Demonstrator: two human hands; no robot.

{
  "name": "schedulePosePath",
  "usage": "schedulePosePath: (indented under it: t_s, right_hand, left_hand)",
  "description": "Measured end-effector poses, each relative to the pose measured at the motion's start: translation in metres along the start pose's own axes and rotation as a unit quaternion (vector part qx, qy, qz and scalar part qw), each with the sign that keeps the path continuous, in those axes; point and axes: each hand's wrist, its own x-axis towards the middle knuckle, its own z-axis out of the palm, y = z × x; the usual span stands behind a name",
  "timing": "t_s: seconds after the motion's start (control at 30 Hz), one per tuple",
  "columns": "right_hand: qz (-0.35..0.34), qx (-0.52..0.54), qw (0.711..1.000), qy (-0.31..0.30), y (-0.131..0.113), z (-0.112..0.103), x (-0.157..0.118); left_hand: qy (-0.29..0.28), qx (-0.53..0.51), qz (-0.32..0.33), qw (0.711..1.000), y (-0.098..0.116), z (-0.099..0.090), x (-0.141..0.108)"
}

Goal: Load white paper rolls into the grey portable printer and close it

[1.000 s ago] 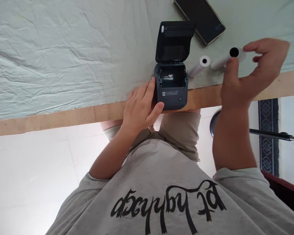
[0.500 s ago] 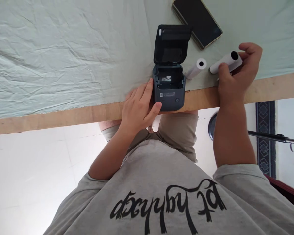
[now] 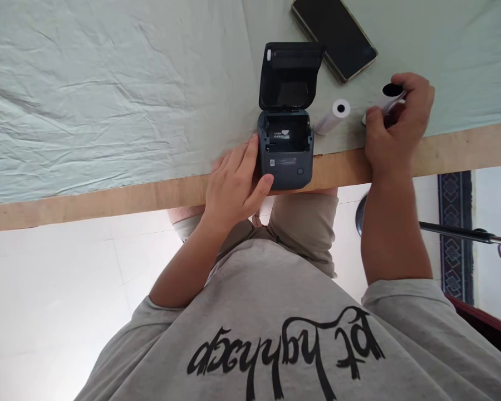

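A small dark portable label printer [image 3: 287,172] sits at the table's front edge, its lid [image 3: 290,78] swung up and its paper bay exposed. Along the printer's left side lies my left hand [image 3: 232,182], fingers stretched out and thumb at the near corner; it touches without gripping. My right hand [image 3: 401,120] has its thumb and fingers closed round a white paper roll [image 3: 386,104] with a wide dark core, which it partly hides. Between that hand and the printer stands a slimmer white paper roll [image 3: 332,118] with a narrow core hole.
A dark phone [image 3: 338,39] lies behind the rolls. Pale green cloth [image 3: 108,94] covers the table, with a bare wooden edge [image 3: 158,195] along the front. At floor level on the right are a black stand [image 3: 451,229] and a patterned dark strip [image 3: 455,250].
My right hand has shifted slightly left and closed further round the wide-core roll, which now stands more upright. My left hand and the printer stay nearly as they were.
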Motion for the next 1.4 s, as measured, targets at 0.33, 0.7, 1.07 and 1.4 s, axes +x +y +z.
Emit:
schedulePosePath:
  t_s: [0.33, 0.7, 1.07, 1.4]
  right_hand:
    - [-0.013, 0.05, 0.998, 0.04, -0.001, 0.001, -0.006]
    - [-0.03, 0.032, 0.996, 0.073, 0.001, 0.0, -0.005]
    - [0.0, 0.102, 0.992, 0.069, 0.006, 0.005, -0.004]
    - [0.068, -0.011, 0.998, -0.004, -0.018, -0.001, -0.004]
  left_hand:
    - [0.001, -0.005, -0.005, 1.0, 0.0, 0.0, -0.001]
    - [0.002, -0.003, -0.007, 1.0, 0.001, 0.001, -0.001]
    - [-0.004, -0.005, -0.009, 1.0, -0.001, 0.001, -0.002]
    - [-0.002, -0.002, -0.01, 1.0, 0.001, 0.0, -0.001]
